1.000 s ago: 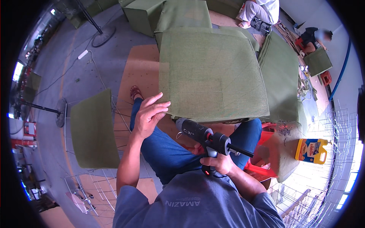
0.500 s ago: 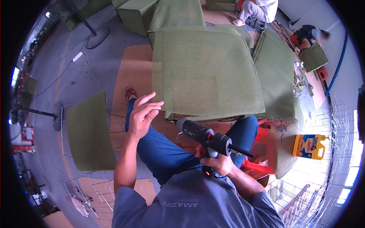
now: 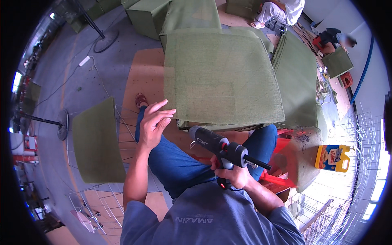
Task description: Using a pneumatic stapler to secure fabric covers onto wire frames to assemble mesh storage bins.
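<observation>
A black glue gun (image 3: 209, 141) with a dark stick out of its back is in my right hand (image 3: 234, 175), the fingers wrapped round its grip. Its front end lies close under the near edge of a green fabric-covered box (image 3: 220, 77) that stands before my knees. My left hand (image 3: 154, 124) is raised by the near left corner of that fabric, fingers extended and somewhat apart. Nothing shows in this hand, and whether its fingertips touch the fabric I cannot tell.
Left of my leg, a green panel (image 3: 98, 143) rests on wire frames. More green panels (image 3: 296, 81) lean to the right, near a yellow jug (image 3: 332, 158) and a red stool (image 3: 281, 163). Two people sit working at the far right. A cable with a white power strip (image 3: 84, 61) crosses the floor.
My hands hold nearly the same pose; the glue gun has tilted very slightly. The far person in white has shifted a little, and more of an arm shows.
</observation>
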{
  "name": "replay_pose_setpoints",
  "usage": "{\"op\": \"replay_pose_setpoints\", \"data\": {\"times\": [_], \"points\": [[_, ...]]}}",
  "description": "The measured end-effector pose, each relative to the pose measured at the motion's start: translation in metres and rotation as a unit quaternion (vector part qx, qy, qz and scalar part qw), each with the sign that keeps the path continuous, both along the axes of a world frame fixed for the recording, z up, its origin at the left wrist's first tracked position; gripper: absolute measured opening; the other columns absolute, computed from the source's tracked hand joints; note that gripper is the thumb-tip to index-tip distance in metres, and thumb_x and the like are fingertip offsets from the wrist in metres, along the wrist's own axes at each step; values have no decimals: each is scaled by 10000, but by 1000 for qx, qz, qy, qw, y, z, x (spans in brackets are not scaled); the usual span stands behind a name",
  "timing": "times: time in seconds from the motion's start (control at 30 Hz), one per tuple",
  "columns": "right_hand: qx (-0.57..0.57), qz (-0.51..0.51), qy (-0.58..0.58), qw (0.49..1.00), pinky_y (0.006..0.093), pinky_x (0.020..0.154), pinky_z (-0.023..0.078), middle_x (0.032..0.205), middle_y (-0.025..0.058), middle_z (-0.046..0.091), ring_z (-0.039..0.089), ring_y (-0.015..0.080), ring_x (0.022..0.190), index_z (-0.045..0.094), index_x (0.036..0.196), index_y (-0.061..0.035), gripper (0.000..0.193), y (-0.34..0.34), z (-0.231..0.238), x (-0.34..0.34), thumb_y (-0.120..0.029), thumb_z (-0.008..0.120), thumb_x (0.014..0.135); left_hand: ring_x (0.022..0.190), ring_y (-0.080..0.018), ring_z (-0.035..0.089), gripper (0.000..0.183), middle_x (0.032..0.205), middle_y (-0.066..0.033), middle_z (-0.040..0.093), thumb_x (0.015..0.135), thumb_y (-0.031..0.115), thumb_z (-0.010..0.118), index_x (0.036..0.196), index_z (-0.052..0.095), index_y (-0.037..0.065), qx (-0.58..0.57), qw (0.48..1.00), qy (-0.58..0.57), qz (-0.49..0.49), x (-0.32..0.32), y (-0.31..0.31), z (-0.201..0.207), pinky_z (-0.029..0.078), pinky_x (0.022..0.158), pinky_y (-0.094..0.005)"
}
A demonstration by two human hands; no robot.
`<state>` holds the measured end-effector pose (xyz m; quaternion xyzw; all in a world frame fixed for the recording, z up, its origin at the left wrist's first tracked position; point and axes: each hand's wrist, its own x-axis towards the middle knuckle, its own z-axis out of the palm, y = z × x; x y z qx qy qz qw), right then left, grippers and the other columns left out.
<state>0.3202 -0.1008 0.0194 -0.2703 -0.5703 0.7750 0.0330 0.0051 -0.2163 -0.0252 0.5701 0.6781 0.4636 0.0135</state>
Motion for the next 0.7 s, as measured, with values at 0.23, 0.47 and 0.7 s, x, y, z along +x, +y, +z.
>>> {"op": "replay_pose_setpoints", "data": {"times": [0.23,0.47,0.7], "points": [[22,-37,-10,999,325,853,521,929,23,623,613,128,889,649,1080,-32,285,6,3,17,-43,728,805,1327,-321,621,200,1121,-63,804,1016,214,685,1007,773,35,10,1000,-23,2,-2,0,-3,397,1146,-468],[31,-71,-43,996,303,803,511,914,13,624,603,113,853,659,1070,-40,299,13,7,39,-67,745,785,1343,-316,607,234,1114,-73,806,1030,240,671,1002,770,30,1,999,-31,10,1,0,-3,381,1159,-471],[61,-125,-49,989,303,780,514,905,7,636,608,110,841,667,1061,-45,303,23,11,64,-57,758,771,1350,-304,594,273,1116,-75,804,1044,264,651,1008,770,20,-1,998,-56,12,4,2,-3,361,1176,-473]]}}
